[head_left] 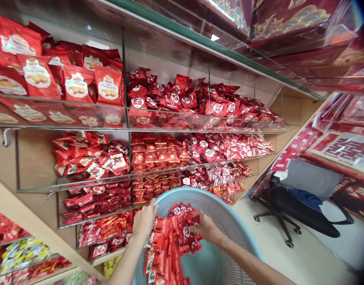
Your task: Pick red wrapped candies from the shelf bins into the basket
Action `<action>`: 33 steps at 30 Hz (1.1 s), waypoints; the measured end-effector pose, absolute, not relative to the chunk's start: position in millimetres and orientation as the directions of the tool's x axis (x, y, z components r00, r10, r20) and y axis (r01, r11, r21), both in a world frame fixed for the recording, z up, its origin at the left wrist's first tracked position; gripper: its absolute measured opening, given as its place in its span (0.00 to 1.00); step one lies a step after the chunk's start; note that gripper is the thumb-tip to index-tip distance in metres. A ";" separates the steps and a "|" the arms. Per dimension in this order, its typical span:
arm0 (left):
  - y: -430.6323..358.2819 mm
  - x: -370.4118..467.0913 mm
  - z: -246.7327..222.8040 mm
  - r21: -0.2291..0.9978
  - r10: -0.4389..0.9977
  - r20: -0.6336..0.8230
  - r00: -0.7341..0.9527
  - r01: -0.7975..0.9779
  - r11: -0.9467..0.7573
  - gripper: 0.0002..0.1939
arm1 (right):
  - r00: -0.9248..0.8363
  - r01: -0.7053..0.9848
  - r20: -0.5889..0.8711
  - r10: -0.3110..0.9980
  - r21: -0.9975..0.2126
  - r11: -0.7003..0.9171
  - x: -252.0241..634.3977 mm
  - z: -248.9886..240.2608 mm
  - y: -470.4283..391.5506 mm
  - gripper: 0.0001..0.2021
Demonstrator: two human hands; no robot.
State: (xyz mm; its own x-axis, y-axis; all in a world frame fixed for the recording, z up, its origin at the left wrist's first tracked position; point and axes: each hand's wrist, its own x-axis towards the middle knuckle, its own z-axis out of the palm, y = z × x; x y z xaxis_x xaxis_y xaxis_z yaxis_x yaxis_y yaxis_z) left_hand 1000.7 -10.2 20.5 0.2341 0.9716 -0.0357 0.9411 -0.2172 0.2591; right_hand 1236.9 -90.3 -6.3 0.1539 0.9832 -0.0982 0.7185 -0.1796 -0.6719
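A light blue plastic basket (242, 223) is in front of me at the lower middle, its walls full of small holes. Inside it lies a pile of red wrapped snack packets (162, 249), long ones with black characters on cream ends. My left hand (143, 221) grips the basket's left rim, thumb and fingers closed over it. Down inside the basket, my right hand (207, 227) has its fingers curled around small dark red packets (186, 233) with white round labels. Its fingertips are partly hidden among the wrappers.
Glass-fronted shelves (166, 130) hold red packets in divided compartments behind the basket. Large red biscuit packs (37, 75) fill the upper left. A black swivel chair (300, 209) stands on the floor at right, beside red boxed goods (342, 150). A wooden edge (42, 229) slants across the lower left.
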 end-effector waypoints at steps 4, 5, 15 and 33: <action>-10.1 1000.7 19.7 0.254 0.972 -0.034 0.234 0.942 -0.218 0.23 | 0.170 0.654 -0.203 0.964 -0.708 -0.265 1256.1 -15.7 -97.1 0.16; -10.1 1000.7 19.6 0.256 0.971 -0.036 0.235 0.942 -0.218 0.23 | 0.160 0.621 -0.234 0.959 -0.732 -0.282 1258.3 -18.6 -98.7 0.17; -10.4 1001.0 22.0 0.255 0.971 -0.038 0.236 0.942 -0.219 0.23 | 0.106 0.283 -0.400 0.911 -0.866 -0.413 1244.7 -30.6 -103.1 0.25; -9.5 1000.2 18.4 0.267 0.973 -0.048 0.225 0.942 -0.205 0.23 | 0.149 -0.008 -0.453 0.879 -0.890 -0.457 1245.2 -53.5 -98.8 0.21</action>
State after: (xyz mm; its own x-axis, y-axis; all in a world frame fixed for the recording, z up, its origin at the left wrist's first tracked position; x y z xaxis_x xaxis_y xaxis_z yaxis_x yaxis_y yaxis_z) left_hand 1000.2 -9.5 18.4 0.2254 0.9731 -0.0482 0.9417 -0.2049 0.2667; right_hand 1245.2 -98.8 -53.5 0.1494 0.8792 -0.4525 -0.0084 -0.4565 -0.8897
